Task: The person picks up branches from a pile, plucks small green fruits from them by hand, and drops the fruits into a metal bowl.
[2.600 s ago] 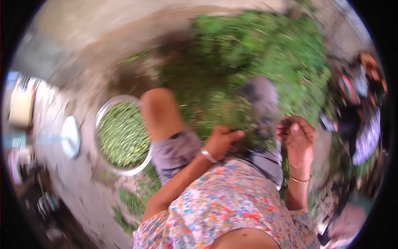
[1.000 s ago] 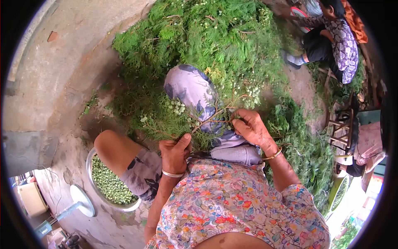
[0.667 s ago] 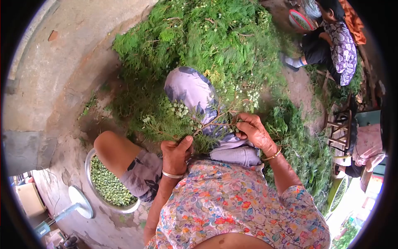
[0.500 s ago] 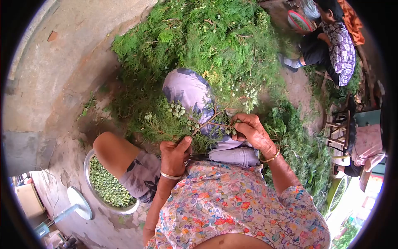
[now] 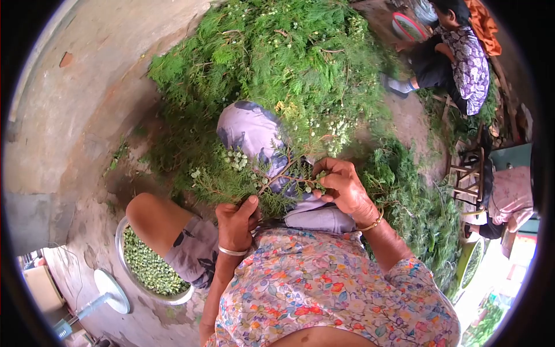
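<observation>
A leafy conifer branch (image 5: pixel 279 175) with flat green sprays and small pale green cones (image 5: pixel 235 159) lies across my lap, over my raised knee. My left hand (image 5: pixel 236 224) is closed around its lower stem, thumb on top. At the right end of the branch, my right hand (image 5: pixel 342 188) pinches a side twig with small green cones. The exact thing between those fingertips is partly hidden. Beside my other knee stands a round metal basin (image 5: pixel 119 243) full of picked green cones (image 5: pixel 151 263).
A big heap of cut conifer branches (image 5: pixel 289 63) rises ahead, with more greenery (image 5: pixel 404 208) at my right. One person (image 5: pixel 462 63) sits at the upper right near a red-rimmed basin (image 5: pixel 399 22); another person (image 5: pixel 510 196) is at the right edge. A fan (image 5: pixel 113 291) stands at the lower left.
The view has shifted slightly. Both hands stay on the branch in nearly the same pose, and the seated person's arm now reaches toward the red-rimmed basin.
</observation>
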Demonstrator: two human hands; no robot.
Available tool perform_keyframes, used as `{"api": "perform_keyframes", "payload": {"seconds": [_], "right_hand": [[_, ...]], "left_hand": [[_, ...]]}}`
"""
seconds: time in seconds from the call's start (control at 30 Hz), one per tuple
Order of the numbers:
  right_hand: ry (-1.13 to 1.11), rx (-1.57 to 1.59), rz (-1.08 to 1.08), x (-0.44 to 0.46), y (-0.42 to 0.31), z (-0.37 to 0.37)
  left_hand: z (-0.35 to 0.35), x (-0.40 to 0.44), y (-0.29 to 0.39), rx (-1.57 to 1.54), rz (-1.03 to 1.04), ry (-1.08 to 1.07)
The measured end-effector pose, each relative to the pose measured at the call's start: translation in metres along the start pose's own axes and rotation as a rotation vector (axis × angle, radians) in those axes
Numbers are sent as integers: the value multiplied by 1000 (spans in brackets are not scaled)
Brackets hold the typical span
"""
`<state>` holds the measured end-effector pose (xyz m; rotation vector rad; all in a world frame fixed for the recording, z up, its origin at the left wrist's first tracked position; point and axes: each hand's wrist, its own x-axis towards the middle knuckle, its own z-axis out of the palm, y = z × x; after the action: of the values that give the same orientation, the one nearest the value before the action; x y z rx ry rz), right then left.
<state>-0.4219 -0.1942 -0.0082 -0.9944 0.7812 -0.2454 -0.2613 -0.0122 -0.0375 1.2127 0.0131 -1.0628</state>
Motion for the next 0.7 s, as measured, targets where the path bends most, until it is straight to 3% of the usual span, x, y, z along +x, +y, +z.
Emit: {"api": "perform_keyframes", "payload": {"seconds": [0.3, 0.47, 0.7], "right_hand": [[11, -125, -26, -1, 1, 4], [172, 86, -5, 6, 13, -15], [76, 150, -54, 0, 20, -46]], "left_hand": [[1, -1, -1, 5, 27, 28], [2, -2, 1, 64, 21, 69], [1, -2, 0, 101, 27, 79]]}}
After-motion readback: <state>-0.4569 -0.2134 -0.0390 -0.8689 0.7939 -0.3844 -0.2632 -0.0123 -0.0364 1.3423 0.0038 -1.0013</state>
